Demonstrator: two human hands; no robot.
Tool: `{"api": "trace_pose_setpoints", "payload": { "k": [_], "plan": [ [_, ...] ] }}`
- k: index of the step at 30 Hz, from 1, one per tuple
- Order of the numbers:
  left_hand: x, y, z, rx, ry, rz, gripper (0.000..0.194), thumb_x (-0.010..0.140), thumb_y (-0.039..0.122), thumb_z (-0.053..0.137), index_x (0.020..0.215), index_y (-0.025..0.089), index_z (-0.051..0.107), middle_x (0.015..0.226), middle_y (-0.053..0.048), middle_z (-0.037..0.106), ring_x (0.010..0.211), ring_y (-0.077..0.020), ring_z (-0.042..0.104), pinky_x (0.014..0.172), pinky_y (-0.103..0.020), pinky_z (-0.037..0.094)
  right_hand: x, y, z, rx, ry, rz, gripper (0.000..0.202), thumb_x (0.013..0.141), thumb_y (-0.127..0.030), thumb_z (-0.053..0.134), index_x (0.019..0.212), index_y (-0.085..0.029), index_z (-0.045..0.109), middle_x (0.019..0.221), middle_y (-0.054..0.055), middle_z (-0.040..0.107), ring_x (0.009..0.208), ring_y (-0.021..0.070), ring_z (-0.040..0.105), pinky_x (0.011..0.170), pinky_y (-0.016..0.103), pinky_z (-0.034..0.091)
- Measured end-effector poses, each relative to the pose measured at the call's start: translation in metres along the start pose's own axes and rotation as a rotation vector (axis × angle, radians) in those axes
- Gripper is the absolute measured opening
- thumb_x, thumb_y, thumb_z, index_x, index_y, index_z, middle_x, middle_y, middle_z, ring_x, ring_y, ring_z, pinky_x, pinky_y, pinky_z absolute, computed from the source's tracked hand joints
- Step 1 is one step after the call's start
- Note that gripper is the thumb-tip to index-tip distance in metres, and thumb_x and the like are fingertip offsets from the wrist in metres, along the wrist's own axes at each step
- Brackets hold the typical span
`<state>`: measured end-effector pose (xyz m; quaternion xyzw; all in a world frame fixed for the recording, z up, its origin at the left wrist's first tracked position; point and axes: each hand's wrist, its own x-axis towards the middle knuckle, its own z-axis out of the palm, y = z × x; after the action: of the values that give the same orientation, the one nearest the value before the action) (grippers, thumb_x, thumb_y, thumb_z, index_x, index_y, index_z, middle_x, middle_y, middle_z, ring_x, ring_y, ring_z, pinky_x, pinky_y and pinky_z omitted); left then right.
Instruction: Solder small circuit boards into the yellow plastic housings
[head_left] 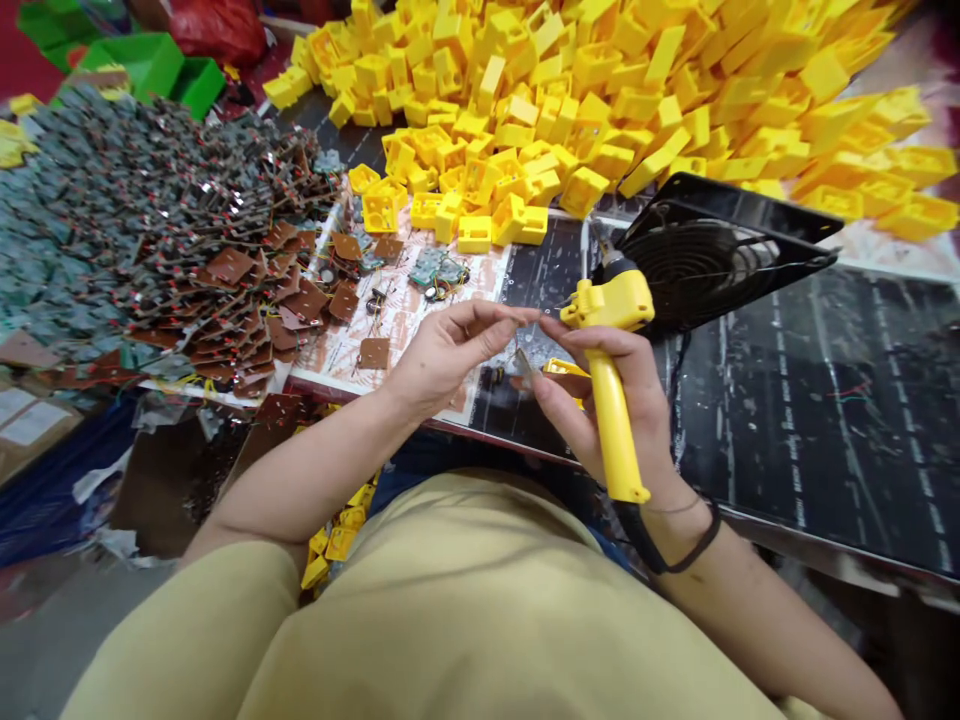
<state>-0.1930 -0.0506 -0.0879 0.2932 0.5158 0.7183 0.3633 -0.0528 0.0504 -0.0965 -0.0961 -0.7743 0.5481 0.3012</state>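
Observation:
My right hand (626, 390) is wrapped round a yellow pistol-shaped tool (611, 400) with a black collar at its nose, its handle pointing down toward me. Between that hand's thumb and fingers there also shows a small greyish piece (523, 362) and part of a yellow plastic housing (562, 368). My left hand (457, 350) is closed in a pinch, its fingertips meeting those of the right. What it pinches is too small to make out; thin wires seem to hang just below. Both hands are above the table's front edge.
Many yellow plastic housings (525, 110) are heaped at the back. On the left lies a big pile of circuit boards (187, 220), with loose boards (375, 352) nearer. A black fan (720, 250) stands right of my hands, on the dark tabletop (810, 400). Green bins (142, 65) are far left.

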Motion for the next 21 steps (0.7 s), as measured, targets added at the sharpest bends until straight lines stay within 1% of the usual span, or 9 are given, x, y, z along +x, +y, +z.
{"api": "trace_pose_setpoints", "payload": {
  "k": [2,5,8,10,12,14,16,18,21],
  "plan": [
    [0.005,-0.004,0.008,-0.231,0.028,-0.088,0.03,0.064,0.038,0.086,0.075,0.018,0.067,0.085,0.001,0.076,0.091,-0.0122,0.07,0.095,-0.027,0.05,-0.004,0.002,-0.002,0.007,0.007,-0.019,0.034,0.088,-0.027,0.065,0.114,-0.029,0.043,0.135,0.006,0.054,0.085,0.015,0.07,0.068,0.025,0.062],
    [0.009,-0.002,0.011,-0.277,0.057,-0.162,0.035,0.056,0.039,0.089,0.072,0.018,0.065,0.068,0.006,0.071,0.068,-0.0083,0.068,0.074,-0.021,0.054,-0.006,0.006,-0.019,-0.162,-0.026,-0.111,0.047,0.086,-0.032,0.069,0.123,-0.029,0.04,0.139,0.009,0.051,0.081,0.0154,0.07,0.071,0.027,0.062],
    [0.01,0.004,0.005,0.063,-0.02,-0.092,0.028,0.063,0.037,0.084,0.073,0.016,0.068,0.062,0.005,0.067,0.053,-0.0061,0.059,0.055,-0.018,0.046,-0.005,0.013,-0.049,-0.487,-0.112,-0.276,0.061,0.078,-0.038,0.077,0.127,-0.024,0.043,0.133,0.012,0.056,0.11,0.0272,0.063,0.097,0.044,0.055],
    [0.008,0.005,-0.001,0.434,-0.101,0.006,0.015,0.071,0.027,0.077,0.074,0.014,0.07,0.066,0.002,0.069,0.057,-0.0065,0.059,0.056,-0.018,0.044,-0.004,0.02,-0.064,-0.581,-0.19,-0.301,0.062,0.076,-0.037,0.079,0.127,-0.022,0.045,0.126,0.012,0.06,0.121,0.0314,0.056,0.104,0.051,0.048],
    [0.005,0.003,-0.005,0.767,-0.156,0.08,0.005,0.075,0.019,0.071,0.076,0.014,0.071,0.07,0.0,0.071,0.063,-0.0081,0.06,0.061,-0.019,0.044,-0.006,0.027,-0.069,-0.605,-0.241,-0.305,0.055,0.081,-0.032,0.075,0.126,-0.021,0.046,0.123,0.011,0.061,0.117,0.0287,0.059,0.098,0.046,0.052],
    [0.002,-0.002,-0.006,0.974,-0.189,0.109,0.006,0.078,0.017,0.067,0.077,0.014,0.072,0.072,-0.001,0.072,0.066,-0.0098,0.062,0.065,-0.021,0.044,-0.009,0.032,-0.062,-0.653,-0.226,-0.361,0.042,0.086,-0.025,0.069,0.122,-0.02,0.049,0.116,0.01,0.065,0.109,0.0244,0.064,0.09,0.039,0.056],
    [0.0,-0.005,-0.005,1.047,-0.217,0.101,0.009,0.081,0.017,0.064,0.081,0.014,0.073,0.076,-0.002,0.073,0.069,-0.0113,0.064,0.067,-0.022,0.045,-0.012,0.033,-0.051,-0.704,-0.179,-0.428,0.037,0.086,-0.024,0.068,0.119,-0.018,0.051,0.108,0.01,0.067,0.099,0.0228,0.067,0.089,0.038,0.056],
    [-0.001,-0.006,-0.005,1.039,-0.242,0.088,0.013,0.083,0.016,0.061,0.086,0.014,0.074,0.08,-0.003,0.074,0.072,-0.0121,0.066,0.07,-0.023,0.047,-0.013,0.03,-0.043,-0.719,-0.139,-0.462,0.044,0.083,-0.031,0.072,0.118,-0.016,0.052,0.104,0.01,0.069,0.091,0.0226,0.068,0.089,0.04,0.055],
    [-0.001,-0.005,-0.008,1.007,-0.282,0.06,0.016,0.084,0.016,0.059,0.088,0.014,0.074,0.084,-0.004,0.075,0.075,-0.0128,0.067,0.072,-0.023,0.048,-0.015,0.017,-0.048,-0.681,-0.029,-0.492,0.04,0.077,-0.03,0.078,0.109,-0.018,0.058,0.092,0.005,0.071,0.078,0.0173,0.068,0.083,0.032,0.056]
  ]
}}
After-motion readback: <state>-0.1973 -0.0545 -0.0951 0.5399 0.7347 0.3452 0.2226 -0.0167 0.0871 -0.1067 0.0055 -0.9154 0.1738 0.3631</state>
